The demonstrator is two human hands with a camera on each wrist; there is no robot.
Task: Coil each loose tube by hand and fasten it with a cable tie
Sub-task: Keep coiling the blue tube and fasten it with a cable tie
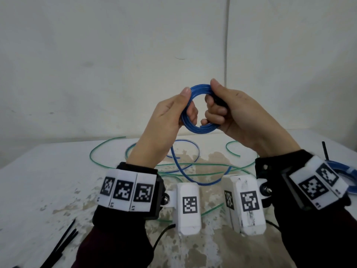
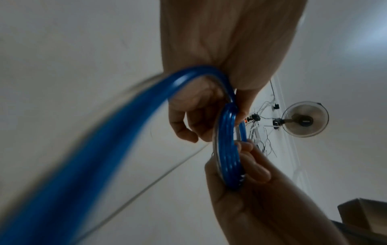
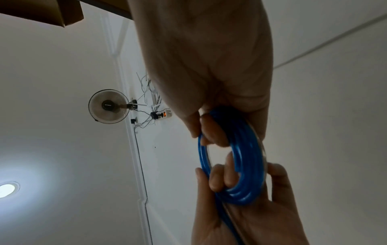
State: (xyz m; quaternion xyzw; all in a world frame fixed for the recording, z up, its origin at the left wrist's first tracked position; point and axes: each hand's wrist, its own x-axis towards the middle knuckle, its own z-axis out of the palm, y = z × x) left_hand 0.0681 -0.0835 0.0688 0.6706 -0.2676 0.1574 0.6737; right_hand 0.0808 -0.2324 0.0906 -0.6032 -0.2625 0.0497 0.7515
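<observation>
A blue tube coil point(image 1: 197, 128) of several turns is held up in the air above the table. My left hand point(image 1: 173, 113) grips its left side, thumb on the outside and fingers through the ring. My right hand point(image 1: 224, 107) grips its right side with curled fingers. The tube's loose tail point(image 1: 181, 171) hangs from the coil down to the table. In the left wrist view the blue coil point(image 2: 227, 149) is edge-on between both hands, the tail point(image 2: 83, 149) blurred. The right wrist view shows the same coil point(image 3: 247, 165) gripped by both hands.
Loose green tubes point(image 1: 108, 144) and another blue-edged tube point(image 1: 193, 147) lie tangled on the stained white table point(image 1: 38, 180). Black cable ties point(image 1: 63, 240) lie at the front left; one more tie point(image 1: 325, 149) is at the right. A tied blue coil point(image 1: 347, 175) rests at the right edge.
</observation>
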